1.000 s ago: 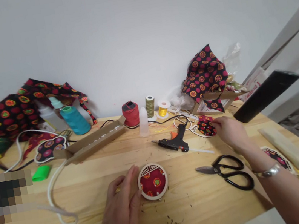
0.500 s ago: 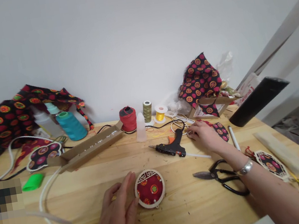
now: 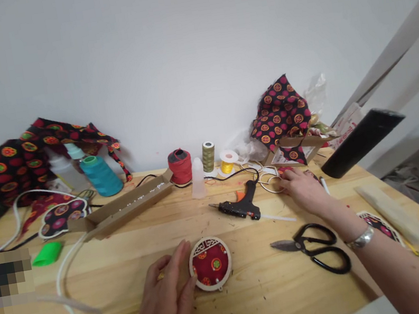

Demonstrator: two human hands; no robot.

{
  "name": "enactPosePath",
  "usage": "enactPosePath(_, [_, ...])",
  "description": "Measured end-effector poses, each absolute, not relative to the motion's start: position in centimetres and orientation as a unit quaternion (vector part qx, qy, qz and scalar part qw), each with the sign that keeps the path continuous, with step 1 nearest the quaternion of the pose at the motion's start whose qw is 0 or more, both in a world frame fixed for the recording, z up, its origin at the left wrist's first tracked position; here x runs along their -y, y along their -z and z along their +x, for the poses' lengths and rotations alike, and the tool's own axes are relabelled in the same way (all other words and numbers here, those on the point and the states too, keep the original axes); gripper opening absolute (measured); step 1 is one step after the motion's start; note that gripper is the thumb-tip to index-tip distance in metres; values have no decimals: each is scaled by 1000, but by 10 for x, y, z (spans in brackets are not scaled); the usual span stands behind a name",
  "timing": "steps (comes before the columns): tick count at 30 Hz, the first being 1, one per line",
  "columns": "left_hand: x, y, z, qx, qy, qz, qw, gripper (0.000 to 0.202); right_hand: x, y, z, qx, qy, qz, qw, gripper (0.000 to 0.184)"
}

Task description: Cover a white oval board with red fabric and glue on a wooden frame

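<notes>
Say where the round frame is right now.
In the head view, the round frame lies on the table, slightly left of and below centre, against the left hand, with the scissors to its right.

The right hand point(image 3: 304, 192) has moved back rightward (forearm point(image 3: 404, 266) off the scissors point(image 3: 303, 245)).

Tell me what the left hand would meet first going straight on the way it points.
Most likely the round fabric-filled frame: it lies right at the thumb side of the left hand, though whether they touch is hard to judge.
</notes>
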State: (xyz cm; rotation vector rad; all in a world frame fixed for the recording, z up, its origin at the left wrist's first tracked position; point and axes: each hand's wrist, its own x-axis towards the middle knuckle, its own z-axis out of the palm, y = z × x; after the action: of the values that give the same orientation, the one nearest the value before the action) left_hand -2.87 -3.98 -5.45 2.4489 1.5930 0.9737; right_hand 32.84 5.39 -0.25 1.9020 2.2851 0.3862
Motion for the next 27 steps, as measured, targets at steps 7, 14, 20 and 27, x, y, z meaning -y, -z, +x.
enactPosePath(7, [40,56,-29,-521,-326,786,62,44,-38,-15,311,-729,-118,674,20,23])
enactPosePath(14, [41,54,-28,-521,-314,788,99,47,15,-10,227,-800,146,550,-190,16])
enactPosePath(20, [44,55,-28,-520,-296,791,122,56,36,16,177,-785,240,487,-300,51])
enactPosePath(27, [46,53,-28,-525,-287,788,143,57,31,29,169,-766,284,489,-306,60])
